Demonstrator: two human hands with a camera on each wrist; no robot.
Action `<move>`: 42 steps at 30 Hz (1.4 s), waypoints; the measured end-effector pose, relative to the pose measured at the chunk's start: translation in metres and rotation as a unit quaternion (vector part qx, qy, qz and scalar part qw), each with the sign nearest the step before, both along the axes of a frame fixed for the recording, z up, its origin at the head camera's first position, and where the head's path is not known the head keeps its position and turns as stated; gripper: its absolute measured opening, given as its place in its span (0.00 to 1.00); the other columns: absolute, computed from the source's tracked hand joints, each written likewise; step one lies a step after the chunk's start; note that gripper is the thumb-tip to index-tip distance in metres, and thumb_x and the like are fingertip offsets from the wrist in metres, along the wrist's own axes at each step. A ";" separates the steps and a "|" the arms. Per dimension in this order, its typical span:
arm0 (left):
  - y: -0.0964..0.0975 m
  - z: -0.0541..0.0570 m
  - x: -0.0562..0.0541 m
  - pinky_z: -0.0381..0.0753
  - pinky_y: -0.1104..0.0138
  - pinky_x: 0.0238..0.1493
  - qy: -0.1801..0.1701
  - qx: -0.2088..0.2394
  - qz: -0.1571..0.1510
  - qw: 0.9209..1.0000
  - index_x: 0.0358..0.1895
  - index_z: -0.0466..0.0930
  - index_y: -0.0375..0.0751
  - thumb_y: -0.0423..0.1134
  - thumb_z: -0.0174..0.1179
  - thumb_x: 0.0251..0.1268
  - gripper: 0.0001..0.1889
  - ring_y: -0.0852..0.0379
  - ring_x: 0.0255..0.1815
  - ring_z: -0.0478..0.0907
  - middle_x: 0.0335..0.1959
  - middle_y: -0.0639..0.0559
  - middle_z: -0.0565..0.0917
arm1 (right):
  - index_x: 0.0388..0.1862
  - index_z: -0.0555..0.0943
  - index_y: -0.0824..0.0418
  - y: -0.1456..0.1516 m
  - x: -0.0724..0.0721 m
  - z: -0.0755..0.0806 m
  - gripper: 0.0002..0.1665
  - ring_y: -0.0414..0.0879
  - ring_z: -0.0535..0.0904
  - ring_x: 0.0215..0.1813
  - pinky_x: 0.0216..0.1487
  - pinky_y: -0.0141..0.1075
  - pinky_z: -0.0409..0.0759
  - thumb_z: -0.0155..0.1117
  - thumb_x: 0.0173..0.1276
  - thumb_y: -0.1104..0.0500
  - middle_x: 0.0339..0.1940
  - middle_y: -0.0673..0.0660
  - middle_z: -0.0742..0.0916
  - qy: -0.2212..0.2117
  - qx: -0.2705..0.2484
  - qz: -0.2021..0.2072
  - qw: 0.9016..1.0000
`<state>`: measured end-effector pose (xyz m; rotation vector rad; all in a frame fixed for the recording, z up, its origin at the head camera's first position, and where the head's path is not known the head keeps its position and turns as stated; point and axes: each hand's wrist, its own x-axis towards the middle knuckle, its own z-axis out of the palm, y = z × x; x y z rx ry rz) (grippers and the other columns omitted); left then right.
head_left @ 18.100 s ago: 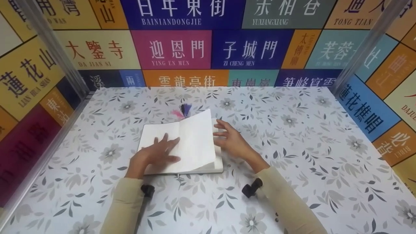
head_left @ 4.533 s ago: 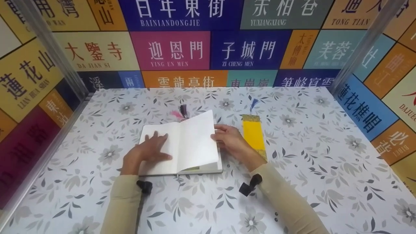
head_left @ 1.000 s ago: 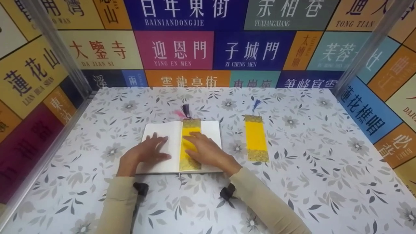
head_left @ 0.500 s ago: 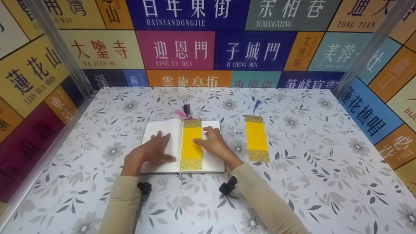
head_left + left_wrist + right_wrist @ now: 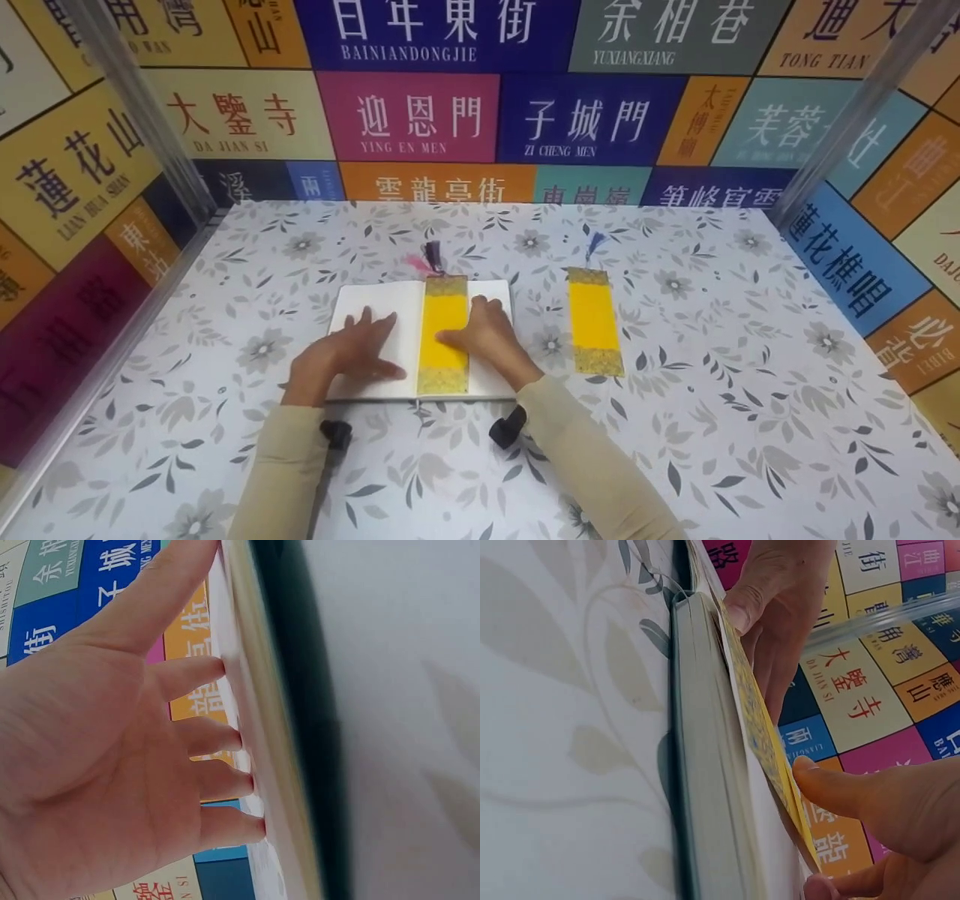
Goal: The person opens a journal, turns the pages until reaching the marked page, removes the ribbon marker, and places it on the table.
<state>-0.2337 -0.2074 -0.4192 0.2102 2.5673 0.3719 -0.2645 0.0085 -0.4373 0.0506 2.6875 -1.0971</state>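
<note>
An open notebook (image 5: 390, 300) with blank white pages lies on the table; its dark green cover (image 5: 296, 690) shows in the left wrist view. Along the gutter, on the right-hand page, lies a yellow bookmark (image 5: 444, 319) with gold patterned ends. My left hand (image 5: 345, 352) rests on the left page, fingers spread and fingertips touching the paper. My right hand (image 5: 491, 334) pinches this bookmark's right edge, thumb on top and other fingers curled beside it. A second yellow bookmark (image 5: 595, 315) with a blue tassel (image 5: 596, 241) lies flat to the right.
Dark (image 5: 433, 256) and pink tassels (image 5: 416, 262) stick out beyond the notebook's far edge. A floral cloth (image 5: 697, 420) covers the table. Colourful panels with lettering (image 5: 409, 116) stand behind and at both sides, with clear corner posts (image 5: 847, 112).
Since the oldest frame, one bookmark has appeared on the table at right. The lifted page has been turned down, exposing another bookmark. My right hand has shifted from that bookmark's middle to its edge.
</note>
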 end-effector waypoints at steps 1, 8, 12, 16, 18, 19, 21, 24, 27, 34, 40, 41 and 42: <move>0.000 0.000 0.000 0.37 0.37 0.81 0.000 0.000 -0.002 1.000 0.82 0.38 0.47 0.62 0.61 0.65 0.53 0.27 0.81 0.31 0.81 0.31 0.33 | 0.73 0.65 0.68 -0.001 0.001 0.000 0.52 0.58 0.74 0.61 0.73 0.46 0.73 0.78 0.57 0.47 0.69 0.70 0.74 0.001 0.007 0.000 1.000; -0.001 0.001 -0.002 0.36 0.36 0.80 0.008 0.010 -0.022 1.000 0.82 0.39 0.42 0.60 0.62 0.65 0.53 0.24 0.80 0.32 0.80 0.27 0.33 | 0.67 0.69 0.69 -0.003 0.001 0.001 0.46 0.57 0.76 0.55 0.66 0.47 0.77 0.79 0.55 0.49 0.58 0.68 0.79 0.023 0.038 0.001 0.999; 0.000 0.001 -0.002 0.36 0.37 0.80 0.003 0.008 -0.026 1.000 0.82 0.38 0.41 0.59 0.61 0.66 0.52 0.25 0.80 0.31 0.80 0.27 0.33 | 0.62 0.71 0.68 -0.001 0.001 0.002 0.42 0.54 0.77 0.51 0.63 0.45 0.79 0.79 0.55 0.51 0.54 0.66 0.81 0.014 0.031 0.001 0.999; 0.001 0.001 -0.001 0.35 0.38 0.81 -0.003 0.004 -0.016 1.000 0.82 0.38 0.44 0.59 0.60 0.67 0.52 0.28 0.81 0.30 0.81 0.30 0.32 | 0.55 0.74 0.66 0.002 -0.002 0.003 0.32 0.50 0.76 0.45 0.52 0.38 0.79 0.78 0.57 0.54 0.49 0.61 0.83 -0.010 -0.003 -0.008 1.000; 0.001 0.002 0.000 0.35 0.37 0.81 -0.001 0.005 -0.013 1.000 0.82 0.38 0.45 0.59 0.61 0.67 0.51 0.28 0.81 0.30 0.81 0.30 0.33 | 0.51 0.75 0.64 0.004 -0.004 0.004 0.26 0.48 0.76 0.42 0.45 0.34 0.77 0.76 0.60 0.55 0.46 0.59 0.83 -0.026 -0.025 -0.013 0.999; 0.001 0.002 0.000 0.35 0.37 0.81 -0.001 0.005 -0.012 1.000 0.82 0.38 0.45 0.59 0.61 0.67 0.52 0.28 0.81 0.30 0.81 0.30 0.33 | 0.50 0.75 0.64 0.006 -0.004 0.005 0.24 0.47 0.76 0.41 0.42 0.33 0.76 0.75 0.61 0.56 0.44 0.58 0.83 -0.035 -0.035 -0.013 0.999; 0.001 0.002 0.001 0.35 0.37 0.81 -0.001 0.005 -0.011 1.000 0.82 0.38 0.45 0.59 0.61 0.66 0.52 0.27 0.81 0.30 0.81 0.30 0.33 | 0.50 0.76 0.63 0.009 -0.006 0.005 0.21 0.46 0.76 0.40 0.40 0.31 0.74 0.72 0.65 0.56 0.43 0.57 0.82 -0.046 -0.053 -0.013 0.997; 0.001 0.002 0.001 0.35 0.36 0.80 0.000 0.007 -0.008 1.000 0.82 0.38 0.45 0.59 0.61 0.66 0.52 0.27 0.81 0.30 0.81 0.30 0.33 | 0.55 0.76 0.63 0.015 -0.008 0.005 0.20 0.44 0.76 0.40 0.42 0.30 0.76 0.68 0.68 0.56 0.46 0.57 0.82 -0.045 -0.085 -0.006 0.995; 0.000 0.001 0.001 0.36 0.36 0.80 0.003 0.005 -0.010 1.000 0.82 0.38 0.44 0.59 0.61 0.67 0.51 0.27 0.81 0.30 0.81 0.30 0.33 | 0.60 0.77 0.64 0.023 -0.010 0.006 0.23 0.45 0.78 0.44 0.49 0.33 0.80 0.66 0.69 0.56 0.51 0.59 0.83 -0.034 -0.117 0.004 0.992; 0.000 -0.001 0.002 0.37 0.36 0.80 0.009 0.002 -0.014 1.000 0.82 0.39 0.43 0.60 0.61 0.66 0.52 0.25 0.80 0.32 0.81 0.29 0.34 | 0.69 0.74 0.60 0.045 -0.018 0.015 0.28 0.46 0.81 0.52 0.63 0.39 0.80 0.63 0.72 0.54 0.59 0.59 0.84 -0.067 -0.167 -0.007 0.984; 0.000 -0.001 -0.001 0.39 0.34 0.79 0.021 -0.002 -0.042 0.999 0.81 0.40 0.36 0.60 0.61 0.66 0.53 0.20 0.78 0.34 0.78 0.22 0.36 | 0.71 0.72 0.60 0.066 -0.027 0.026 0.27 0.46 0.83 0.51 0.59 0.39 0.83 0.57 0.75 0.58 0.59 0.58 0.85 -0.104 -0.235 0.000 0.966; 0.000 0.000 -0.001 0.40 0.34 0.79 0.024 -0.001 -0.047 0.999 0.81 0.40 0.35 0.60 0.60 0.66 0.53 0.20 0.78 0.34 0.78 0.21 0.36 | 0.72 0.72 0.59 0.070 -0.029 0.028 0.27 0.47 0.82 0.52 0.60 0.39 0.83 0.57 0.75 0.57 0.60 0.58 0.84 -0.110 -0.238 -0.003 0.965; 0.000 0.000 -0.002 0.39 0.34 0.79 0.026 0.001 -0.049 0.998 0.81 0.40 0.34 0.60 0.60 0.66 0.53 0.19 0.78 0.33 0.78 0.20 0.36 | 0.72 0.72 0.58 0.073 -0.030 0.030 0.27 0.46 0.82 0.53 0.61 0.40 0.82 0.57 0.76 0.57 0.60 0.56 0.84 -0.115 -0.234 -0.010 0.965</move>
